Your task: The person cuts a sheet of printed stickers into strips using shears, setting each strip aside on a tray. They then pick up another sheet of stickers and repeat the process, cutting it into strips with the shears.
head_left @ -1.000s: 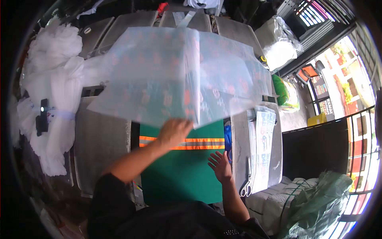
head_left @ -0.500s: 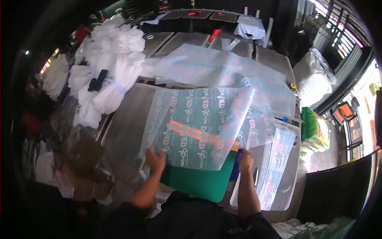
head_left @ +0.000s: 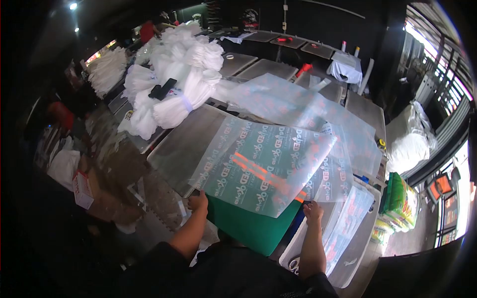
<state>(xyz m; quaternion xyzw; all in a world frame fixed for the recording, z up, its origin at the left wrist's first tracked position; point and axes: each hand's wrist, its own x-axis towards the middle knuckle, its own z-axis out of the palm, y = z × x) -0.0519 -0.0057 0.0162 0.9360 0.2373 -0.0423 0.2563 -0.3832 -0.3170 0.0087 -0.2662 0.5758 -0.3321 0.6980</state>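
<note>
- The printed translucent film (head_left: 258, 164) is in the middle of the frame; it covers the upper part of the green fabric panel (head_left: 248, 228), whose bare green part shows at lower centre; the orange stripe (head_left: 266, 178) is visible through the film.
- The left hand (head_left: 198, 202) is at the lower left corner of the film; its fingers are bent inward; I cannot tell if they pinch the film, the green fabric or nothing.
- The right hand (head_left: 313, 212) is right of the lower centre, beside the end of the stripe; its fingers are curled; I cannot tell what, if anything, they grasp.
- In my judgement, the step in hand is arranging the film over the green fabric; a next move calls for a light and even hold at the edges, so that the thin layers do not wrinkle or slide.
- The scissors (head_left: 294, 264) lie at the lower right of the frame, on a grey board (head_left: 289, 251); near them lies a printed film strip (head_left: 350, 223); the white bundles (head_left: 184, 99) are at upper left.
</note>
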